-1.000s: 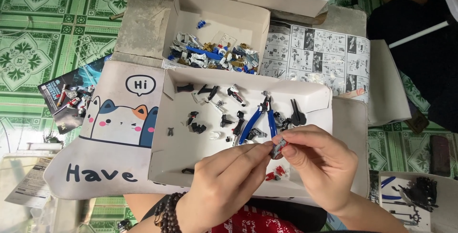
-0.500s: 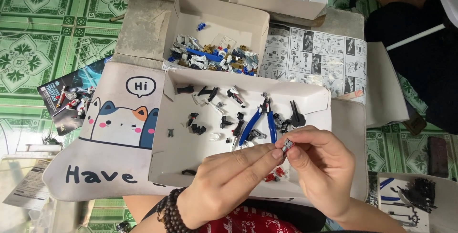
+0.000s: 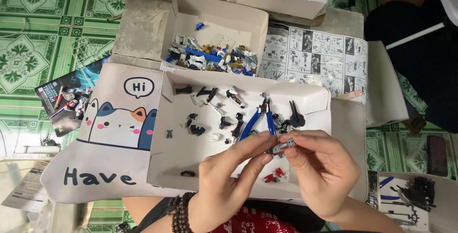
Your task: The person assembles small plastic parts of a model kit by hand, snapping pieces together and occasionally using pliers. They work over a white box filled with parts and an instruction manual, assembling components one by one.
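Both hands (image 3: 281, 176) pinching sm. grey part (image 3: 281, 145), over tray (image 3: 191, 166)

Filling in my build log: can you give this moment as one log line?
left hand + right hand: pinching small grey plastic model part | over shallow white cardboard tray | blue-handled nippers in tray, untouched

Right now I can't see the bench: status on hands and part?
Both hands, left and right, pinching small grey part over white tray. Blue nippers lie just beyond. Nothing blocking.
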